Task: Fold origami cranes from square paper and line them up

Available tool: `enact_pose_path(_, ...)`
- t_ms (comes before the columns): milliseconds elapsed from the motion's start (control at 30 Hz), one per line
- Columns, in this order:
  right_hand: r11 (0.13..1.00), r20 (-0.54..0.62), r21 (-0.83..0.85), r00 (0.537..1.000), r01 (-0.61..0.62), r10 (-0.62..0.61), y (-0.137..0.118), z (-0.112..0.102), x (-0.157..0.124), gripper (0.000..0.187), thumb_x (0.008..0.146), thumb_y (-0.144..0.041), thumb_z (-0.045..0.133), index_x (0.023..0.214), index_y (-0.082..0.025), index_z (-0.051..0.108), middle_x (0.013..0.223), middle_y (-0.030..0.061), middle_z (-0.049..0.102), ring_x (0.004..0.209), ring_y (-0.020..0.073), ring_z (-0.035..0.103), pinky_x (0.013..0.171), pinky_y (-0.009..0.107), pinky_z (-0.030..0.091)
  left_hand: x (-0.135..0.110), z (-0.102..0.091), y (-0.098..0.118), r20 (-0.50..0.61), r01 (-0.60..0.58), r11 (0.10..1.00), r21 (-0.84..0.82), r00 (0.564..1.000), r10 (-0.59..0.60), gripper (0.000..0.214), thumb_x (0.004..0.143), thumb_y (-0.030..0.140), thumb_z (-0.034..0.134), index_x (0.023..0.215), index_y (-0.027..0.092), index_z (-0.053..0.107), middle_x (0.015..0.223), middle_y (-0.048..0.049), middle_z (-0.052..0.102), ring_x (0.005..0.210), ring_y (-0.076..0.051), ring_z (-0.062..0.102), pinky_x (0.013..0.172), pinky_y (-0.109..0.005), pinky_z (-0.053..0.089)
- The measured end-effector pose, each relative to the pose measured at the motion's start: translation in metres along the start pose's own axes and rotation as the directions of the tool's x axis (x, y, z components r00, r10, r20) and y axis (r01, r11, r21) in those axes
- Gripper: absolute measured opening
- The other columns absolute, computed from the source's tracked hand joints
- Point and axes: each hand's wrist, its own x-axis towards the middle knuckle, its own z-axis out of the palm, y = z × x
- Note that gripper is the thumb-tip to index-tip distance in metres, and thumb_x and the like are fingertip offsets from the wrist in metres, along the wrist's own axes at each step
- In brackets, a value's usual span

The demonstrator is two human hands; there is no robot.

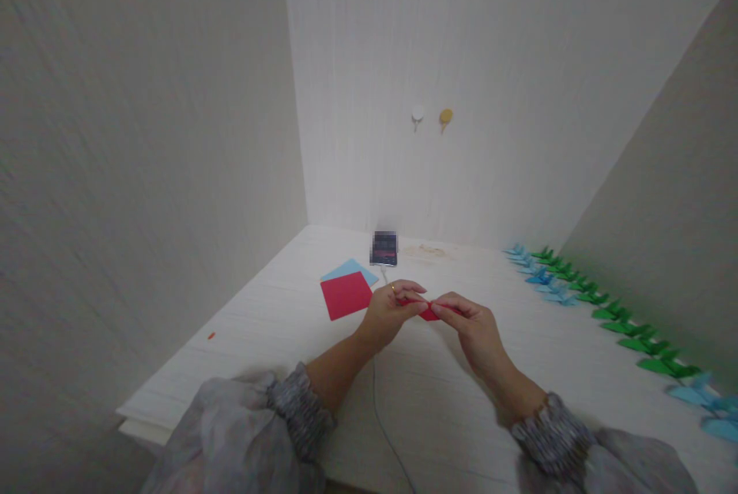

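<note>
Left hand (pixel 387 315) and right hand (pixel 476 326) pinching one folded red paper (pixel 429 313) over bench (pixel 450 421), red sheet (pixel 346 296) overlapping blue sheet (pixel 351 266) to their left, green paper shapes (pixel 616 313) to their right

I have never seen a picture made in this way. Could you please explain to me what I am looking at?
There is no machine here: you see a person's bare left hand and right hand. The single picture comes from a camera worn on the person's head, looking forward and down. Both hands hold a small folded piece of red paper between their fingers. On the whitish table lies a flat, four-sided red paper sheet, partly covering a light-blue paper sheet. Behind these is a dark, rectangular phone-like device. Along the right side are green folded-paper figures and blue folded-paper figures.
</note>
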Motion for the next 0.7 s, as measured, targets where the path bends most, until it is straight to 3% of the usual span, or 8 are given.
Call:
enact_pose_path(267, 0.992, -0.035, 0.119, 0.998, -0.045, 0.050, -0.0015, 0.0024, -0.0012, 0.007, 0.061, -0.025, 0.066, 0.062, -0.019, 0.066, 0.064, 0.0005, 0.061, 0.066, 0.0144, 0.054, 0.067, 0.028, 0.041, 0.0001, 0.0015, 0.0021, 0.009, 0.028, 0.991, -0.130, 1.000, -0.027, 0.026, 0.060, 0.023, 0.065, 0.081, 0.013, 0.055, 0.071, -0.0033, 0.065, 0.066, -0.013, 0.058, 0.069, -0.027, 0.042)
enact_pose_path(500, 0.999, -0.042, 0.021, 0.999, 0.031, -0.030, -0.0010, -0.0006, -0.0019, 0.006, 0.063, -0.025, 0.065, 0.065, -0.020, 0.067, 0.067, 0.0009, 0.061, 0.067, 0.0145, 0.054, 0.066, 0.028, 0.041, 0.0000, 0.0003, 0.0031, 0.047, 0.058, 0.993, -0.107, 0.997, -0.053, 0.041, 0.056, 0.023, 0.069, 0.091, 0.016, 0.047, 0.076, -0.0039, 0.065, 0.067, -0.013, 0.059, 0.066, -0.027, 0.042)
enact_pose_path(700, 0.998, -0.033, -0.040, 0.998, 0.056, -0.057, 0.0006, 0.0009, -0.0025, 0.011, 0.065, -0.029, 0.063, 0.068, -0.020, 0.067, 0.069, 0.0024, 0.061, 0.070, 0.0161, 0.056, 0.068, 0.029, 0.042, 0.0011, 0.0003, 0.0033, -0.015, 0.067, 0.997, -0.050, 0.998, -0.067, 0.040, 0.057, 0.028, 0.068, 0.089, 0.015, 0.047, 0.069, -0.0040, 0.065, 0.062, -0.013, 0.058, 0.065, -0.025, 0.041)
